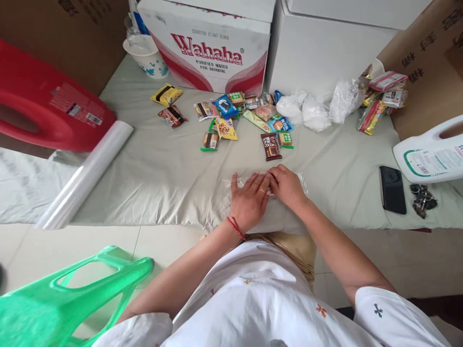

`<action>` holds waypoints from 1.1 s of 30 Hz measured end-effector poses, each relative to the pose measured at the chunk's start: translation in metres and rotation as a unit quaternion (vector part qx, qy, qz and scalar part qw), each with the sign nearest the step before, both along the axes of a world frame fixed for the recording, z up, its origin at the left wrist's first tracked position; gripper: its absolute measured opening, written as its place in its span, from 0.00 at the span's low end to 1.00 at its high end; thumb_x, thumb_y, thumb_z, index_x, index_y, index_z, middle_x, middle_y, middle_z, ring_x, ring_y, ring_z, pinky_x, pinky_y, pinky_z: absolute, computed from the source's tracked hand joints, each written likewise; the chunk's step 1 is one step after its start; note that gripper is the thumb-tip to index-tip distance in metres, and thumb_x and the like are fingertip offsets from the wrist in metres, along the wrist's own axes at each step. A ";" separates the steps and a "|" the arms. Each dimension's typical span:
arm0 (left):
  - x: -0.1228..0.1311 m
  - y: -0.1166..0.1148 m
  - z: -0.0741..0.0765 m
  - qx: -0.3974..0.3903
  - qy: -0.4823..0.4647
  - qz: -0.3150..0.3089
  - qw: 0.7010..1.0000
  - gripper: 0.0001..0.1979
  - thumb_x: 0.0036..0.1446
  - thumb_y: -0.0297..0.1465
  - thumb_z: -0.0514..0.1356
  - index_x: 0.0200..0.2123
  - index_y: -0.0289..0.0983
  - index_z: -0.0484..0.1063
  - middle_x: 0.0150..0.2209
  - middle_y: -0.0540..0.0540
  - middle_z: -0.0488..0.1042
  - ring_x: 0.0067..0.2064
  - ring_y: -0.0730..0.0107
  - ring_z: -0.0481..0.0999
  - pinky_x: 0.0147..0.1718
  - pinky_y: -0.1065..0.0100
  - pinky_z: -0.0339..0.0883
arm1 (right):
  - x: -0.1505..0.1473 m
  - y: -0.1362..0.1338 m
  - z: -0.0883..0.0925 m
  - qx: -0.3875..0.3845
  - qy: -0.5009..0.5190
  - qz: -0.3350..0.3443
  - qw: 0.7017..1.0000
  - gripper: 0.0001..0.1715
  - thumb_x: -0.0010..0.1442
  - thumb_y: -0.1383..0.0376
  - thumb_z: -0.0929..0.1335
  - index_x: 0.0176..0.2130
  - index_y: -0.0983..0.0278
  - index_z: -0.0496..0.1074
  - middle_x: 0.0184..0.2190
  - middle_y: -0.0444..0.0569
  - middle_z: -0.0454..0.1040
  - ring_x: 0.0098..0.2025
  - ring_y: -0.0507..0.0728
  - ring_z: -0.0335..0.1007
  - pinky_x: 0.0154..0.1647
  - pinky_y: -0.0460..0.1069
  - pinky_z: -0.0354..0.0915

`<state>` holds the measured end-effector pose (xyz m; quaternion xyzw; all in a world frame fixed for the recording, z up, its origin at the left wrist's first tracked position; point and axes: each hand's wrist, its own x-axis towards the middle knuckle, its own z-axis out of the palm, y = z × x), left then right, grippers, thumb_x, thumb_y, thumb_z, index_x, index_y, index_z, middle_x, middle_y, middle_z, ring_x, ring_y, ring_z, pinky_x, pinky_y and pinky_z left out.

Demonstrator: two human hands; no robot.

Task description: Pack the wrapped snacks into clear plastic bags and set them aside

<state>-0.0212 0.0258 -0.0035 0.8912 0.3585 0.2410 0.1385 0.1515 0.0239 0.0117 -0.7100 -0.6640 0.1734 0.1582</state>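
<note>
My left hand (pixel 249 197) lies flat, fingers stretched out, on a sheet of clear plastic wrap (pixel 302 182) spread over the pale cloth (pixel 162 173). Beside it my right hand (pixel 287 185) presses on the same sheet with fingers curled down; what lies under them is hidden. The two hands touch at the fingertips. Just beyond them lies a brown cocoa snack packet (pixel 271 146), with several more small snack packets (pixel 226 108) scattered further back.
A roll of plastic wrap (pixel 85 176) lies at the left by a red jug (pixel 43 101). A Wahaha water box (pixel 210 46) and a white box (pixel 325 53) stand behind. White bags (pixel 314 111), black phone (pixel 393 189), keys (pixel 423 200), white jug (pixel 434 152), green stool (pixel 68 294).
</note>
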 end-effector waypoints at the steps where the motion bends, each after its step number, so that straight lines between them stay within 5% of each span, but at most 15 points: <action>1: -0.002 0.003 -0.004 0.002 0.011 0.018 1.000 0.20 0.73 0.33 0.50 0.63 0.41 0.70 0.62 0.39 0.76 0.68 0.47 0.69 0.69 0.26 0.35 | 0.005 0.002 0.000 0.000 0.022 0.006 1.000 0.14 0.70 0.64 0.63 0.43 0.62 0.78 0.40 0.51 0.75 0.38 0.56 0.71 0.37 0.48 0.61; 6: -0.023 0.008 -0.009 0.005 0.024 0.069 0.997 0.18 0.71 0.37 0.55 0.59 0.43 0.75 0.60 0.40 0.78 0.71 0.43 0.63 0.68 0.24 0.29 | 0.025 0.011 0.003 -0.015 0.108 0.039 0.993 0.11 0.67 0.65 0.66 0.42 0.63 0.79 0.38 0.49 0.77 0.35 0.54 0.71 0.39 0.47 0.63; 10: -0.025 0.009 -0.008 -0.025 0.043 0.060 0.997 0.25 0.69 0.46 0.57 0.65 0.45 0.70 0.59 0.37 0.78 0.70 0.40 0.65 0.66 0.20 0.23 | 0.041 0.015 0.004 -0.038 0.114 0.057 0.991 0.12 0.65 0.64 0.67 0.44 0.62 0.80 0.38 0.48 0.79 0.33 0.53 0.70 0.37 0.47 0.62; 16: -0.024 0.010 -0.013 -0.044 0.057 0.053 0.996 0.23 0.71 0.45 0.54 0.64 0.46 0.71 0.61 0.37 0.76 0.68 0.41 0.67 0.66 0.19 0.25 | 0.085 0.009 0.007 -0.025 0.142 -0.048 0.988 0.13 0.60 0.61 0.69 0.42 0.63 0.80 0.33 0.47 0.79 0.28 0.52 0.67 0.33 0.48 0.63; 19: -0.025 0.010 -0.014 -0.047 0.061 0.048 0.996 0.25 0.72 0.45 0.53 0.66 0.45 0.70 0.62 0.36 0.75 0.68 0.42 0.66 0.65 0.19 0.26 | 0.093 -0.001 0.015 -0.035 0.226 -0.111 0.967 0.22 0.63 0.50 0.68 0.45 0.63 0.79 0.33 0.48 0.78 0.24 0.51 0.63 0.28 0.48 0.61; 23: -0.024 0.010 -0.014 -0.043 0.083 0.045 0.995 0.27 0.72 0.46 0.51 0.70 0.47 0.64 0.65 0.34 0.71 0.69 0.41 0.65 0.64 0.18 0.30 | 0.092 -0.020 0.016 -0.094 0.312 -0.083 0.942 0.33 0.58 0.44 0.72 0.53 0.62 0.76 0.33 0.46 0.78 0.27 0.51 0.64 0.29 0.48 0.61; 26: -0.023 0.010 -0.013 -0.042 0.106 0.039 0.993 0.26 0.73 0.46 0.49 0.70 0.52 0.63 0.67 0.34 0.69 0.70 0.41 0.64 0.63 0.17 0.32 | 0.103 -0.032 0.003 -0.107 0.276 -0.094 0.951 0.28 0.55 0.46 0.74 0.46 0.64 0.79 0.30 0.46 0.76 0.30 0.53 0.66 0.32 0.48 0.62; 30: -0.022 0.010 -0.011 -0.055 0.118 0.045 0.990 0.26 0.73 0.46 0.48 0.70 0.52 0.63 0.67 0.36 0.69 0.71 0.42 0.62 0.65 0.19 0.28 | 0.124 -0.038 -0.015 -0.009 0.117 -0.211 0.970 0.23 0.58 0.47 0.70 0.40 0.63 0.79 0.33 0.50 0.76 0.33 0.56 0.69 0.39 0.52 0.65; 33: -0.022 0.009 -0.010 -0.060 0.124 0.047 0.989 0.26 0.74 0.46 0.47 0.71 0.52 0.62 0.68 0.37 0.69 0.71 0.44 0.61 0.66 0.21 0.27 | 0.122 -0.037 -0.018 0.031 0.065 -0.187 0.980 0.26 0.63 0.44 0.66 0.42 0.61 0.80 0.39 0.53 0.77 0.41 0.60 0.70 0.49 0.57 0.66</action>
